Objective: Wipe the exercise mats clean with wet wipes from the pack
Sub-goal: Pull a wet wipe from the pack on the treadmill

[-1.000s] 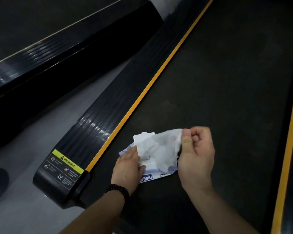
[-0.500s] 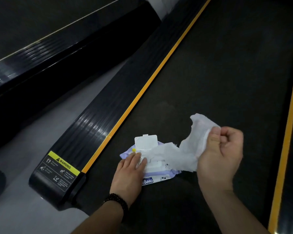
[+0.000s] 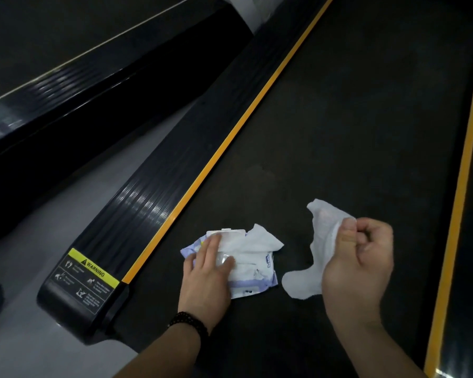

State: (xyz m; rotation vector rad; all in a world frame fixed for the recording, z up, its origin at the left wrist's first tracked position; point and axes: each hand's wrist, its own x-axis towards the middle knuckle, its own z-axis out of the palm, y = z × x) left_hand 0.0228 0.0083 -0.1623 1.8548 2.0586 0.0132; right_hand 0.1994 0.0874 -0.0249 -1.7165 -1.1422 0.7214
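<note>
head view: a dark treadmill belt (image 3: 339,132), edged by yellow stripes (image 3: 230,137), is seen beside a black side rail (image 3: 137,214) on which a yellow label (image 3: 93,264) reading "warning" is stuck; the smaller print below is too blurred to be read. a wet wipes pack (image 3: 254,271) lies on the belt, its blue lettering illegible. the pack is pressed down by the flat, spread left hand (image 3: 205,279). a loose white wipe (image 3: 314,249), just right of the pack, is pinched in the curled right hand (image 3: 358,263).
</note>
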